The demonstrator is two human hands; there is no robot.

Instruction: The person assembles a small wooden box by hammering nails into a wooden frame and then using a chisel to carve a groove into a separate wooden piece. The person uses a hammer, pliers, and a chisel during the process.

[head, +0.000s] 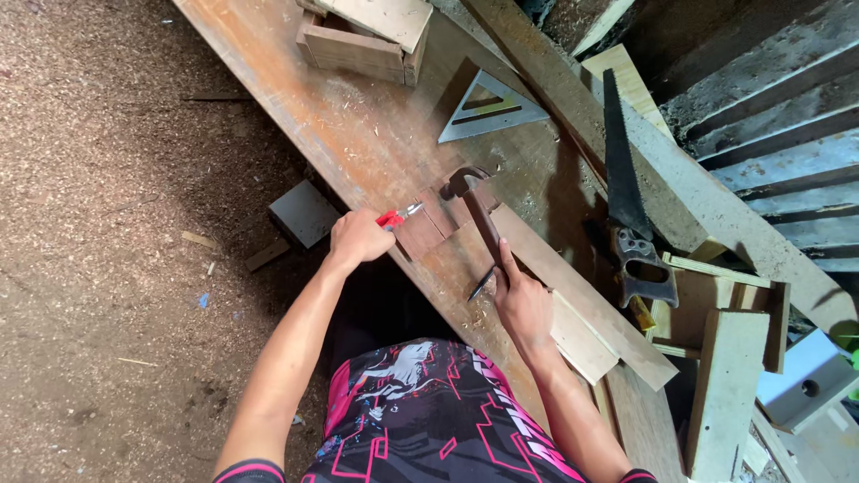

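A long, worn wooden plank table [358,134], reddish-brown and dusted with sawdust and shavings, runs diagonally from the top of the view down to the person's body. To its left lies a dirt floor [98,224] covered in sawdust, with a small dark grey block [304,213] and a few wood scraps lying just beside the table edge.

The left hand [356,238] is closed around a red-handled tool with a metal tip [397,216], its grip tight on the handle, and the tip touches a small dark brown wooden block [420,233] that lies on the table. The right hand [522,302] is wrapped around the lower end of a brown wooden-handled claw hammer [479,215], its grip shut on the handle; the hammer's dark metal head sits just beyond the small block, near its far corner. A thin dark nail or punch [480,284] lies just beside the right hand.

Farther up the table rests a grey metal triangular square [490,109], and beyond it a rough wooden box with a pale board on top [367,36]. A long flat wooden board [582,300] lies under and past the right hand. On the right, a handsaw with a dark blade and dark handle [626,197] rests on slanting timber beams [680,170]. Loose pale offcuts [729,376] are stacked at lower right, and grey corrugated sheeting [778,134] forms the wall behind.
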